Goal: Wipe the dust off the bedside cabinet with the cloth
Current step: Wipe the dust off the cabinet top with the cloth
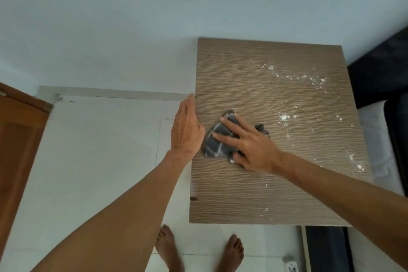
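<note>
Pale blue wall and white floor tiles frame a wood-grain bedside cabinet (265, 172) standing in the corner, with a dark bed frame (379, 77) and white bedding along its right side. White dust (284, 117) lies scattered over the right half of the top, thickest toward the far right and in a small clump near the middle, with a few specks near the front edge; the left half looks mostly clean. A dark grey cloth (217, 142) with pale lines sits crumpled on the left-centre of the top, pinned under the right hand (254, 146), whose fingers are spread flat and pressing down rather than curled around it, so this grip is an open palm hold on the cloth. The left hand (186, 128) stands edge-on just beside the cabinet's left edge, fingers straight and together, holding nothing; it looks placed to catch or block dust swept that way. The cloth appears light, soft and limp, so it will bunch and slip under a sliding palm; pressing with the whole flat hand over its middle, with fingertips holding the leading fold, should keep it spread. The dust seems loose and powdery, likely to scatter if swept fast. Wiping seems partway through, with the right side yet to be covered. Bare feet (167, 247) stand on the tiles below.
</note>
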A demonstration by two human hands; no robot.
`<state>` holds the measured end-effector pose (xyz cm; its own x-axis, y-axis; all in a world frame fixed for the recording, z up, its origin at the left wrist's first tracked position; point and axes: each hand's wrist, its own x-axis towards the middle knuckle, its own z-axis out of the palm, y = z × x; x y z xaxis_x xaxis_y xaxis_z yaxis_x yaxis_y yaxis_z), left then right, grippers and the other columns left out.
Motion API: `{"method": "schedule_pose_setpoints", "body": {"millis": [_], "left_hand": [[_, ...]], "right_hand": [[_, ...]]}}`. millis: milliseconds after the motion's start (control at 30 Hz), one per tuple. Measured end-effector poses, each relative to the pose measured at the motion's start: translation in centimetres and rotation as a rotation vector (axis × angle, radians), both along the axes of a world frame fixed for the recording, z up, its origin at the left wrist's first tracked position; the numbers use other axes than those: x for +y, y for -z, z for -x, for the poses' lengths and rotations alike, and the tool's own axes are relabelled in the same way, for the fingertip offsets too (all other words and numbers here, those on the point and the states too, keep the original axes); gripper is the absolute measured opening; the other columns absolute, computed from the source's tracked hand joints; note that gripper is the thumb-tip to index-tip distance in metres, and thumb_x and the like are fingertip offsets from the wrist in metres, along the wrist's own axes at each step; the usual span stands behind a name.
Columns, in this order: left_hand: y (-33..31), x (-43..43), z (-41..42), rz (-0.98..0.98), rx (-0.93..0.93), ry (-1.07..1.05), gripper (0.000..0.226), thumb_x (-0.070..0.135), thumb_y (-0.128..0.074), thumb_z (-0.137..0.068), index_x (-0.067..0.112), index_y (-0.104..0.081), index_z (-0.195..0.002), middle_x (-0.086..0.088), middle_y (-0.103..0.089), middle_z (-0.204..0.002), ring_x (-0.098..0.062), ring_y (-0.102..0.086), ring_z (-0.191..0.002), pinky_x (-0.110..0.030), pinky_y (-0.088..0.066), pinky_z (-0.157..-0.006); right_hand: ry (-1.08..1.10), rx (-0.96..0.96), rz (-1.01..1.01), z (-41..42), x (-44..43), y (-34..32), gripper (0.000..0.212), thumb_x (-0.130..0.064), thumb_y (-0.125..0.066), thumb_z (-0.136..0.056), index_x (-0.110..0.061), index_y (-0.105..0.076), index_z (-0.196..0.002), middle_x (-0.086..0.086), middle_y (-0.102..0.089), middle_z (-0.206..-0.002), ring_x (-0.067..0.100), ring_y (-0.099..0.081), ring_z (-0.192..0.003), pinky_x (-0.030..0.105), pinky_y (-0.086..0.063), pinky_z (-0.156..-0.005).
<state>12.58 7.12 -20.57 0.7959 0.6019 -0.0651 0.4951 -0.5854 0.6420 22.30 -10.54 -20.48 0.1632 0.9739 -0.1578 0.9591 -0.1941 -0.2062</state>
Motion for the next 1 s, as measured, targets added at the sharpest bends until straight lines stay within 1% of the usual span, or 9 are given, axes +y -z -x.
{"method": "schedule_pose_setpoints", "body": {"millis": [133, 200, 267, 367, 467, 567, 733, 867, 1000], "left_hand": [[-0.2, 0.0, -0.4, -0.076, -0.011, 0.149, 0.053, -0.002, -0.046, -0.090, 0.008, -0.039, -0.141, -0.011, -0.047, -0.136, -0.026, -0.054, -0.114, -0.039, -0.052, -0.092], [-0.1, 0.0, -0.6, -0.094, 0.036, 0.187, 0.052, -0.001, -0.047, -0.090, 0.008, -0.038, -0.141, -0.013, -0.046, -0.139, -0.030, -0.052, -0.119, -0.043, -0.050, -0.095], [0.1, 0.0, -0.8, -0.109, 0.074, 0.214, 0.053, -0.002, -0.048, -0.089, 0.008, -0.038, -0.140, -0.014, -0.045, -0.140, -0.031, -0.052, -0.119, -0.044, -0.050, -0.096], [0.2, -0.1, -0.9, -0.131, 0.115, 0.254, 0.053, -0.002, -0.050, -0.089, 0.008, -0.039, -0.140, -0.015, -0.045, -0.140, -0.033, -0.051, -0.120, -0.045, -0.048, -0.097], [0.2, -0.6, -0.6, -0.127, 0.165, 0.269, 0.052, 0.001, -0.049, -0.091, 0.009, -0.037, -0.141, -0.016, -0.040, -0.145, -0.035, -0.043, -0.131, -0.048, -0.044, -0.102], [-0.3, -1.2, -0.2, -0.129, 0.202, 0.241, 0.052, 0.002, -0.048, -0.092, 0.009, -0.037, -0.141, -0.014, -0.039, -0.148, -0.035, -0.041, -0.133, -0.048, -0.042, -0.104], [-1.3, -2.0, 1.2, -0.118, 0.183, 0.233, 0.050, -0.006, -0.044, -0.089, 0.008, -0.042, -0.137, -0.014, -0.047, -0.138, -0.034, -0.050, -0.119, -0.048, -0.047, -0.096], [-1.5, -3.1, 2.2, -0.128, 0.227, 0.269, 0.053, -0.009, -0.043, -0.088, 0.004, -0.041, -0.140, -0.015, -0.043, -0.145, -0.034, -0.042, -0.132, -0.049, -0.043, -0.102], [-1.9, -4.3, 2.5, -0.149, 0.242, 0.304, 0.052, -0.009, -0.041, -0.090, 0.002, -0.040, -0.140, -0.016, -0.037, -0.150, -0.033, -0.031, -0.141, -0.045, -0.039, -0.107]], "right_hand": [[-0.144, 0.129, 0.015, 0.7, -3.8, -1.6, 0.064, -0.011, -0.081, -0.071, -0.019, -0.061, -0.131, 0.016, -0.049, -0.145, 0.039, -0.034, -0.138, 0.061, -0.036, -0.105], [-0.016, 0.150, -0.061, -0.9, -3.9, -2.4, 0.058, -0.003, -0.076, -0.074, -0.013, -0.062, -0.129, 0.017, -0.051, -0.143, 0.040, -0.041, -0.136, 0.058, -0.039, -0.105], [0.246, 0.163, -0.119, -2.9, -2.6, -3.1, 0.058, -0.002, -0.065, -0.081, -0.013, -0.055, -0.137, 0.017, -0.040, -0.151, 0.041, -0.033, -0.141, 0.059, -0.036, -0.107], [0.433, 0.082, 0.061, -5.0, -0.1, -2.5, 0.061, -0.040, -0.046, -0.093, -0.031, -0.032, -0.152, 0.011, -0.007, -0.164, 0.042, -0.005, -0.148, 0.060, -0.018, -0.116], [0.433, -0.005, 0.207, -3.7, 0.0, -0.4, 0.073, -0.070, -0.021, -0.088, -0.042, -0.010, -0.154, 0.010, 0.003, -0.165, 0.045, 0.007, -0.147, 0.057, -0.005, -0.120], [0.302, 0.006, 0.126, 0.5, -2.0, 0.6, 0.068, -0.063, -0.029, -0.091, -0.037, -0.023, -0.154, 0.014, -0.011, -0.163, 0.045, -0.005, -0.148, 0.061, -0.013, -0.118], [0.011, 0.113, -0.022, 8.7, -6.2, -0.5, 0.066, -0.019, -0.075, -0.077, -0.023, -0.054, -0.139, 0.013, -0.046, -0.148, 0.038, -0.040, -0.138, 0.053, -0.025, -0.116], [-0.230, 0.234, -0.004, 13.0, -9.7, -1.2, 0.057, -0.007, -0.080, -0.070, -0.023, -0.066, -0.123, 0.001, -0.059, -0.137, 0.029, -0.054, -0.119, 0.045, -0.053, -0.090], [-0.067, 0.151, -0.184, 10.3, -11.4, -2.7, 0.050, -0.005, -0.083, -0.068, -0.016, -0.071, -0.116, 0.006, -0.067, -0.126, 0.028, -0.063, -0.109, 0.043, -0.052, -0.095]]}}
